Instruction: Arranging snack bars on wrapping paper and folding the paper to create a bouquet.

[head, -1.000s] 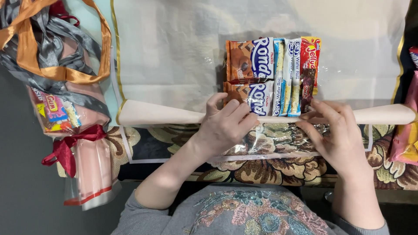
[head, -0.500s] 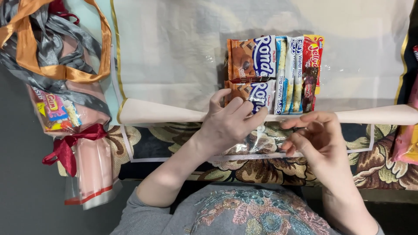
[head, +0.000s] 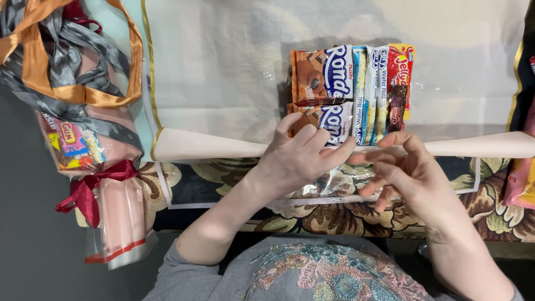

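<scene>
Wrapping step: left hand (head: pixel 295 159) presses flat on snack packets (head: pixel 351 92); right hand (head: pixel 409 173) at four o'clock, fingers spread, holds nothing; cream paper (head: pixel 223 67) wants folding.

Count: 2 brown biscuit packs (head: pixel 319 75), 2 wafer-roll packs (head: pixel 369 83), 1 red-yellow candy pack (head: pixel 400 72), 1 finished bouquet (head: pixel 95 167), 2 hands (head: pixel 295 159).

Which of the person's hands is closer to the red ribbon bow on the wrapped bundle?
Left. The left hand rests on the lower brown snack packet, well right of the red ribbon bow. The right hand hangs farther right still, fingers spread.
</scene>
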